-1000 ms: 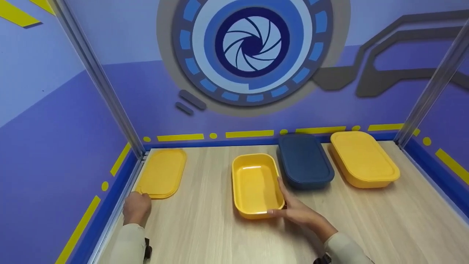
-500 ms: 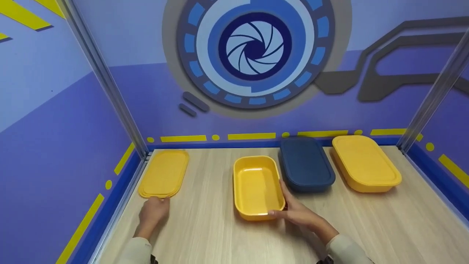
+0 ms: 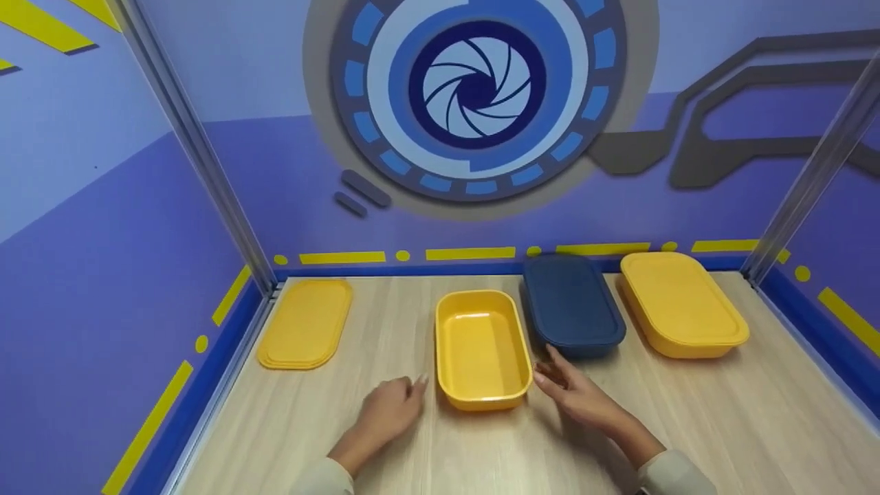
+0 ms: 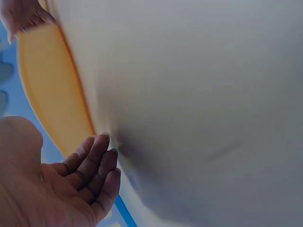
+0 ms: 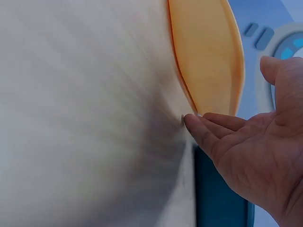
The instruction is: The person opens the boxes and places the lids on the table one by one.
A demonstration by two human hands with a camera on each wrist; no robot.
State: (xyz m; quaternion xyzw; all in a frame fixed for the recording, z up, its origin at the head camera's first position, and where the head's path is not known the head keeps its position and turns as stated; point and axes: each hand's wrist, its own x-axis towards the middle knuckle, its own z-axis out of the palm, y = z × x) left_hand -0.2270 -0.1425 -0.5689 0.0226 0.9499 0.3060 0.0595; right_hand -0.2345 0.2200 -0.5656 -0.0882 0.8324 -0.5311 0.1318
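The open yellow food container [image 3: 482, 350] stands without a lid in the middle of the wooden table. To its front left is my left hand [image 3: 390, 407], its fingers loosely curved and holding nothing; the left wrist view shows the palm [image 4: 61, 189] beside the container wall [image 4: 54, 80]. My right hand [image 3: 584, 402] is at the container's front right, in front of the dark blue lidded box [image 3: 574, 302]. Its fingers are relaxed with nothing between them, and whether they touch the container is hard to tell. A flat yellow lid [image 3: 306, 323] lies at the left, with stacked-looking edges.
A second yellow box [image 3: 684, 302], with its lid on, stands at the back right beside the blue one. Purple panel walls [image 3: 240, 185] with metal corner posts [image 3: 199, 151] bound the table [image 3: 392, 323] at the back and sides.
My left hand has left the yellow lid's near edge and moved right towards the open container. My right hand has let go of the container and shifted slightly right.
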